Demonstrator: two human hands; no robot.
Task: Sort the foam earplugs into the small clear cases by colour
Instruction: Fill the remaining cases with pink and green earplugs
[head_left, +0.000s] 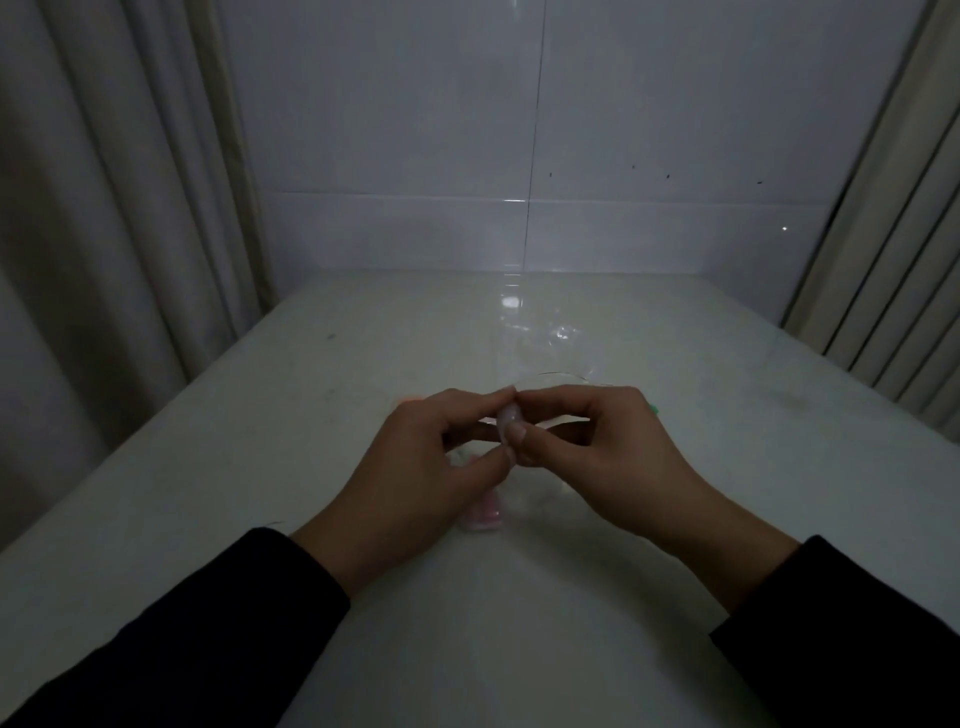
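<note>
Pinching small clear case w/ both hands' fingers; pale, translucent.

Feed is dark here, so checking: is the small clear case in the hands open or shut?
Cannot tell. Left hand and right hand both pinch the small clear case, fingertips covering its edges; the picture is too dim.

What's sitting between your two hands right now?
In the head view, a small clear case, pinched by the left hand and right hand. Too dim to see anything inside.
</note>
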